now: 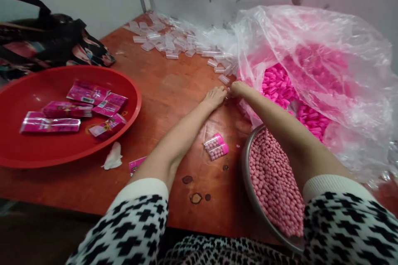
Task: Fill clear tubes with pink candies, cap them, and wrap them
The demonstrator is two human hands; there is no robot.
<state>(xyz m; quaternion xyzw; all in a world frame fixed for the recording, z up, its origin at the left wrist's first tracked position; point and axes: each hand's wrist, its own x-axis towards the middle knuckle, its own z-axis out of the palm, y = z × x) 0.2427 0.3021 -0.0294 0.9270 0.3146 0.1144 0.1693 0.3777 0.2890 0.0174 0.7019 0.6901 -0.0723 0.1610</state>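
Both my arms stretch forward across the wooden table (161,74). My left hand (215,95) and my right hand (239,88) meet fingertip to fingertip near a few clear plastic tubes (223,78), fingers curled together on something small I cannot make out. Two filled tubes with pink caps (217,146) lie on the table between my forearms. A metal bowl (245,165) full of small pink beads (273,178) sits under my right forearm.
A large clear plastic bag (326,62) of pink caps (280,87) lies at the right. Several empty clear tubes (168,41) are piled at the back. A red tray (62,149) with pink packets (87,93) sits left, a dark bag (52,37) behind it. A tissue scrap (113,156) lies beside the tray.
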